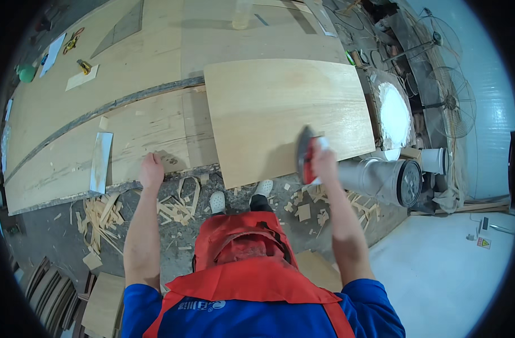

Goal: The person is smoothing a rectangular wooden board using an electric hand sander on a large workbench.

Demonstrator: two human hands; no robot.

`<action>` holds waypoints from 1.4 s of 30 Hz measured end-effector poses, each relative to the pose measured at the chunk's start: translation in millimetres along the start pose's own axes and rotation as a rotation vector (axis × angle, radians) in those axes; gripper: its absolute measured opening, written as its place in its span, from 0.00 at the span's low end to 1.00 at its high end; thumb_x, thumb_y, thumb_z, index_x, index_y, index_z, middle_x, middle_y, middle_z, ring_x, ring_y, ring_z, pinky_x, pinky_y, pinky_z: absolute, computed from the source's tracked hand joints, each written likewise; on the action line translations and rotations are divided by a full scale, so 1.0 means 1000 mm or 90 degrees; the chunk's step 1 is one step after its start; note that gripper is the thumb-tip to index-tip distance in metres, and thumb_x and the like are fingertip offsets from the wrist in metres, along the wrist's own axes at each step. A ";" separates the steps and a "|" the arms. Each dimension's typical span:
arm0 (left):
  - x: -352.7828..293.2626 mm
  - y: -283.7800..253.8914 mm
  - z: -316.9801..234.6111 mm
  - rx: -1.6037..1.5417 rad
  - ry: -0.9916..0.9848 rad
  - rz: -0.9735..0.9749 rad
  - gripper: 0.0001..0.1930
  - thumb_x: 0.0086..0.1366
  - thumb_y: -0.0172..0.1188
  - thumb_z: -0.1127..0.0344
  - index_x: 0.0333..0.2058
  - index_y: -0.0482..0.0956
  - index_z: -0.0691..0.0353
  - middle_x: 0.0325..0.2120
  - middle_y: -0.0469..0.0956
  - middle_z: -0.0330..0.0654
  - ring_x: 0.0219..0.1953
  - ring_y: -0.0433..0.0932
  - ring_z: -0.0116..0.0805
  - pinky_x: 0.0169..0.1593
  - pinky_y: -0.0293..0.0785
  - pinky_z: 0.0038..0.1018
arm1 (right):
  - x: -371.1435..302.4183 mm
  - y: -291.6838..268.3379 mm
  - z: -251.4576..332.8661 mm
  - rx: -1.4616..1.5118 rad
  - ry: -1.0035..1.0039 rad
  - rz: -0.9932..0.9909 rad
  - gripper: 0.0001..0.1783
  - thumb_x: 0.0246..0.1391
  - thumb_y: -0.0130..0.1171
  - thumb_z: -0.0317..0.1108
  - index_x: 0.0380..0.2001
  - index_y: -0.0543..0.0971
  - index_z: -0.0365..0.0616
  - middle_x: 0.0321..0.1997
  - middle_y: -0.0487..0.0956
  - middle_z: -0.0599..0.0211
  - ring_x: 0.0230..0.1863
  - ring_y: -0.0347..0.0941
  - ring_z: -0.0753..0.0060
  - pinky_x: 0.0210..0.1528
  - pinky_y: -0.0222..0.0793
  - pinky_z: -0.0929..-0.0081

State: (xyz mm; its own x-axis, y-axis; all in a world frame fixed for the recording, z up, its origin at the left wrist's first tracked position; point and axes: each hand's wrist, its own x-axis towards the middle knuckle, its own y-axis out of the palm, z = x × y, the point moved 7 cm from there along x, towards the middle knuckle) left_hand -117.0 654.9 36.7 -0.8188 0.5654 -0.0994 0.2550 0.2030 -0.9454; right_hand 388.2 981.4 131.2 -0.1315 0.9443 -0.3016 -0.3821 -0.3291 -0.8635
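A pale wooden board [280, 112] lies on the bench in front of me, reaching past its near edge. Over the board's right part, my right hand [325, 163] grips a red and white iron [309, 159]. The iron is tipped up, with its dark pointed plate facing left; I cannot tell whether it touches the board. My left hand [152, 170] is closed in a fist at the bench's near edge, left of the board. Anything inside that fist is hidden. A pale flat strip [101, 162] lies across the bench edge farther left.
Beyond the board stretches the wide bench top [156, 50]. A yellow tape measure [84, 66] rests at the far left. Wood offcuts [102, 217] litter the floor. A grey-white bucket [390, 179] lies right of the iron, with a fan [450, 101] behind.
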 end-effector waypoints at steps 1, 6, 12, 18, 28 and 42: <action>0.001 0.011 -0.031 -0.015 0.023 0.005 0.19 0.74 0.48 0.51 0.32 0.77 0.60 0.32 0.82 0.55 0.32 0.80 0.64 0.37 0.77 0.53 | 0.038 -0.020 -0.088 0.098 0.149 -0.030 0.42 0.70 0.40 0.64 0.26 0.84 0.35 0.23 0.82 0.47 0.29 0.84 0.52 0.34 0.77 0.52; -0.025 0.006 -0.069 0.019 -0.061 -0.071 0.20 0.74 0.48 0.51 0.31 0.78 0.60 0.30 0.82 0.56 0.32 0.80 0.64 0.37 0.76 0.54 | 0.076 -0.061 -0.114 0.390 0.242 -0.119 0.36 0.70 0.45 0.63 0.13 0.70 0.50 0.12 0.67 0.73 0.10 0.64 0.71 0.11 0.59 0.65; -0.027 0.015 -0.053 0.037 -0.138 -0.049 0.21 0.75 0.45 0.48 0.35 0.80 0.57 0.32 0.83 0.55 0.36 0.81 0.62 0.39 0.74 0.56 | 0.027 0.017 0.033 0.052 -0.080 0.156 0.39 0.70 0.41 0.62 0.29 0.83 0.35 0.27 0.83 0.42 0.36 0.83 0.41 0.39 0.77 0.46; -0.025 0.021 -0.050 0.011 -0.099 -0.046 0.24 0.77 0.41 0.47 0.38 0.79 0.60 0.31 0.83 0.54 0.38 0.81 0.62 0.40 0.73 0.54 | -0.006 -0.011 0.036 0.045 -0.236 0.274 0.30 0.68 0.52 0.56 0.41 0.78 0.32 0.31 0.81 0.36 0.38 0.80 0.32 0.41 0.76 0.44; -0.017 0.025 -0.049 0.100 -0.114 -0.032 0.24 0.78 0.40 0.47 0.35 0.77 0.61 0.33 0.82 0.55 0.37 0.80 0.64 0.40 0.72 0.57 | 0.158 -0.194 -0.298 0.278 0.282 -0.175 0.42 0.70 0.46 0.61 0.19 0.80 0.31 0.15 0.77 0.56 0.17 0.78 0.62 0.19 0.71 0.61; -0.029 0.018 -0.052 0.058 -0.111 -0.085 0.19 0.75 0.46 0.51 0.33 0.76 0.59 0.30 0.81 0.57 0.33 0.80 0.64 0.37 0.74 0.56 | 0.062 0.038 0.144 0.082 -0.196 0.104 0.38 0.70 0.44 0.61 0.32 0.80 0.29 0.28 0.81 0.34 0.36 0.81 0.30 0.39 0.77 0.43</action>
State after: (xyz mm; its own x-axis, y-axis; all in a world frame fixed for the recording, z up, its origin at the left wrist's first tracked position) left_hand -62.0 683.5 38.9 -0.9205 0.3905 -0.0167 0.0976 0.1884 -0.9772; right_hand 234.2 1027.7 137.8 -0.4613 0.8423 -0.2786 -0.4433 -0.4909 -0.7500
